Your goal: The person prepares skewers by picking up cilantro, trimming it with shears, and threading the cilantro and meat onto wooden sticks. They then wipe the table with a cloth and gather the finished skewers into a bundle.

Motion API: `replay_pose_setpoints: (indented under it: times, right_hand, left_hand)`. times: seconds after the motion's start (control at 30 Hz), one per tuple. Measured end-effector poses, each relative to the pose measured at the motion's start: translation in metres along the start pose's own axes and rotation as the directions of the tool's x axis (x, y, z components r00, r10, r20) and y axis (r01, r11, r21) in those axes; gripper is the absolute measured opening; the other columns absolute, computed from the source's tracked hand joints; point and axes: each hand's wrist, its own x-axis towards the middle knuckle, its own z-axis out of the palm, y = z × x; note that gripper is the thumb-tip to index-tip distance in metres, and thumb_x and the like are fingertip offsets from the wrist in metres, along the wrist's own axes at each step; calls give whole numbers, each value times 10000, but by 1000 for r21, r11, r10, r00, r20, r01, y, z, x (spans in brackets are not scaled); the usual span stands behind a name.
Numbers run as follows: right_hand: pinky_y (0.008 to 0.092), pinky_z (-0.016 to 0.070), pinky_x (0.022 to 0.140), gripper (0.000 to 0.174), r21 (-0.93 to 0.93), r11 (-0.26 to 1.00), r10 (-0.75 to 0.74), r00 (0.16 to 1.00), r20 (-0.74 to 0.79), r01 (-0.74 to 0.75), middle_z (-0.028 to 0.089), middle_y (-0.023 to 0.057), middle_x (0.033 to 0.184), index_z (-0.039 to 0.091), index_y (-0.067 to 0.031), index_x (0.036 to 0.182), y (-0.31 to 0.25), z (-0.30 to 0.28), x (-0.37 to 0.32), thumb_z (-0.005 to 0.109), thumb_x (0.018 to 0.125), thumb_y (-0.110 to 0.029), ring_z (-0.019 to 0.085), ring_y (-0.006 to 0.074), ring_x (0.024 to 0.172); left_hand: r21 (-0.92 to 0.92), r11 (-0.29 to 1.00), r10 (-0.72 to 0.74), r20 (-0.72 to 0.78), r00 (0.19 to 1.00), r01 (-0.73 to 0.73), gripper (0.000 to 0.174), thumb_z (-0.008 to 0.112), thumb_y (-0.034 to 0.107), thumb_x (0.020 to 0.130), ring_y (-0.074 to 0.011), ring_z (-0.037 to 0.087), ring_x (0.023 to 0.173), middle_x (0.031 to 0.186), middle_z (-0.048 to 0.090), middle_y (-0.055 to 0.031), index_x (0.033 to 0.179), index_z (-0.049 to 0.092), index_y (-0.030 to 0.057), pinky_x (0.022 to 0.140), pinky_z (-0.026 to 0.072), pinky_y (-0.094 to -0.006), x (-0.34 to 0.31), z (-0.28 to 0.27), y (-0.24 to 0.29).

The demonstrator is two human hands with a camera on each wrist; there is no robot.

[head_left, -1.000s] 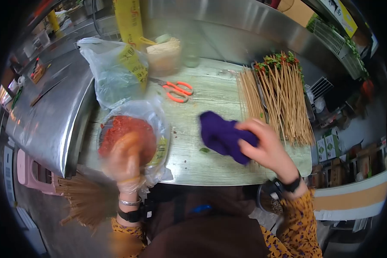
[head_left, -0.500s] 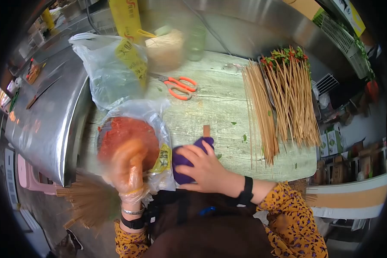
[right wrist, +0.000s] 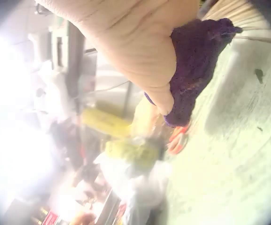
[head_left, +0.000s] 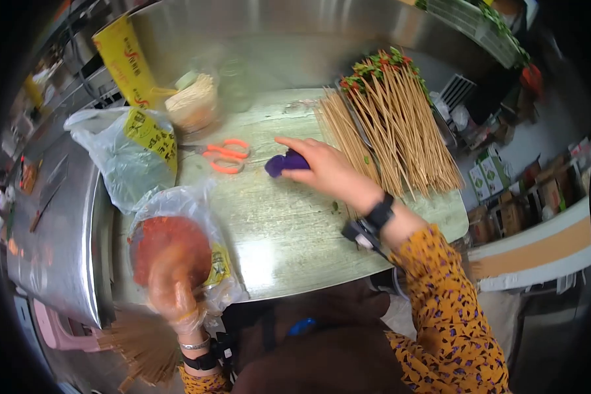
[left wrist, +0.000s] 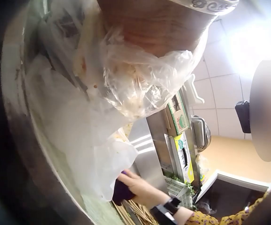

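A purple cloth is bunched in my right hand, which grips it over the pale wood-grain board. In the right wrist view the cloth hangs crumpled beyond the thumb. My left hand wears a clear plastic glove and stays over a bowl of red minced meat, its fingers blurred and loosely bent. A translucent plastic bag lines the bowl. Orange-handled scissors lie left of the cloth.
Skewers with greens and red pieces fill a tray at the right, beside bare sticks. A knotted white bag, a tub of pale strips and a yellow roll stand back left. A steel counter borders the board's left.
My right hand swept the cloth left to the board's front edge beside the bag, then back toward the scissors. My left hand stays over the meat. The head view has shifted.
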Motion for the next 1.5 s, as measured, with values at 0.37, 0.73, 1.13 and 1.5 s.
replay_pose_setpoints:
  times: [0.37, 0.73, 1.13, 1.5]
  right_hand:
    - [559, 309, 969, 558, -270, 940, -226, 974, -33, 209, 464, 149, 1350, 542, -223, 1297, -14, 66, -109, 682, 785, -396, 401, 313, 1279]
    - [517, 346, 957, 535, -325, 927, 89, 950, -298, -189, 418, 178, 1372, 534, -182, 1289, 28, 41, -128, 699, 794, -302, 391, 334, 1276]
    - [465, 333, 965, 499, -276, 961, -31, 990, -136, -8, 504, 117, 1268, 601, -197, 1178, 1, 32, -196, 768, 716, -285, 463, 322, 1180]
    - [398, 452, 794, 485, -336, 935, 112, 993, -27, -115, 565, 62, 1060, 632, -231, 1083, 35, -17, -316, 768, 618, -204, 552, 280, 957]
  left_hand:
    - [105, 994, -5, -26, 1000, 8, 231, 542, 28, 890, -223, 588, 1034, 1133, 622, -145, 1093, 611, -58, 879, 499, -328, -3, -2, -7]
    - [-63, 998, -12, -25, 1000, 11, 215, 536, 23, 913, -211, 603, 1010, 1131, 620, -150, 1096, 606, -64, 855, 522, -313, -6, -2, -13]
    - [139, 989, 62, -11, 998, -60, 217, 527, 23, 917, -225, 609, 989, 1155, 607, -168, 1098, 594, -76, 848, 534, -337, -8, -7, -19]
    - [57, 997, -57, -7, 998, 57, 276, 514, 70, 932, -239, 595, 1042, 1180, 607, -166, 1158, 580, -75, 887, 505, -337, -8, -9, -24]
